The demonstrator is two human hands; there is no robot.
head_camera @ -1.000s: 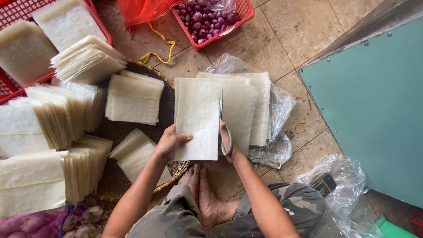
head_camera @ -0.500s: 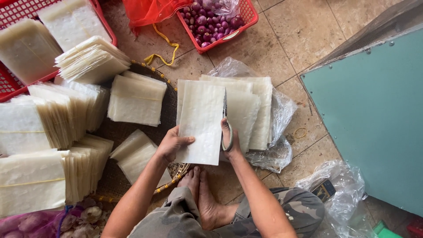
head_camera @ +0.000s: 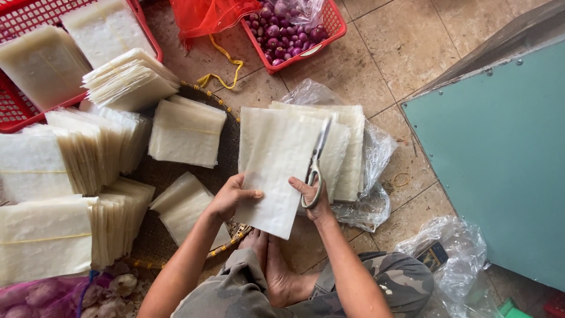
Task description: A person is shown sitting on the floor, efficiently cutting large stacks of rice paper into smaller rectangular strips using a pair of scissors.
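Now, scissors (head_camera: 315,165): blades have swung up along the sheet's right edge, lower centre.
Right hand (head_camera: 312,197): fingers through the handles, closed.
Left hand (head_camera: 232,197): still pinching the pale sheet stack (head_camera: 273,168).

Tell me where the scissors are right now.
In the head view, the scissors are in the right hand, right of centre, blades pointing up along the right edge of the pale sheet the left hand holds.

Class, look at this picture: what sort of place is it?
Probably an informal food-preparation spot on a tiled floor: stacks of thin pale sheets, a red basket of shallots, and scissors cutting a sheet.
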